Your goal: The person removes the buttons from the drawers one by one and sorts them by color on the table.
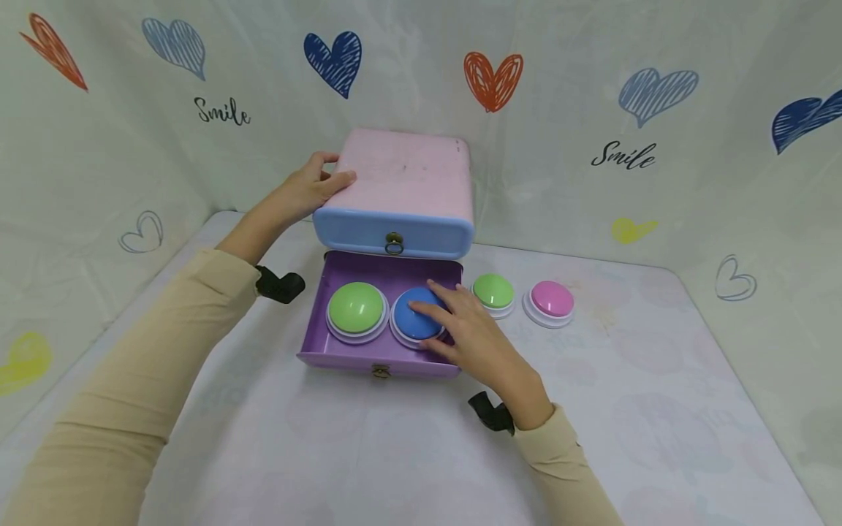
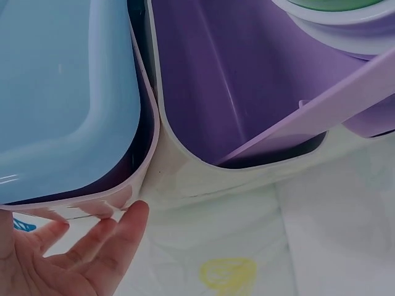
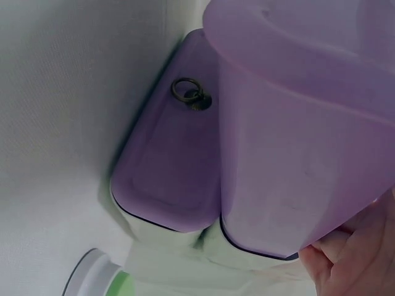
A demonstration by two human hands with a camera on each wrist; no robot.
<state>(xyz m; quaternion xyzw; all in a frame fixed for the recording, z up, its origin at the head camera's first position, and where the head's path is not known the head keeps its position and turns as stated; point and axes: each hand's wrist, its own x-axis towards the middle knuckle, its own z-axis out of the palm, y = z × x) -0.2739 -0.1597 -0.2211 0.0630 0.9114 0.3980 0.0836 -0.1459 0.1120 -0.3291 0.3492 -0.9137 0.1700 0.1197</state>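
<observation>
My left hand (image 1: 309, 186) rests at the left edge of a pink-topped drawer box (image 1: 408, 168), its thumb lying on the top. In the left wrist view its fingers lie along the side below the blue drawer front (image 2: 55, 111). Beneath the blue drawer, a purple drawer (image 1: 381, 363) stands pulled out. It holds a green dome button (image 1: 356, 307) and a blue dome button (image 1: 414, 321), both on white bases. My right hand (image 1: 476, 340) is over the drawer's right side, fingers spread across the blue button and partly hiding it.
On the table (image 1: 368, 453) right of the drawer are a smaller green button (image 1: 493, 290) and a pink button (image 1: 552, 298). Another purple drawer front (image 3: 166, 154) with a ring pull (image 3: 191, 94) sits below the pulled-out one. A heart-printed cloth (image 1: 408, 66) hangs behind.
</observation>
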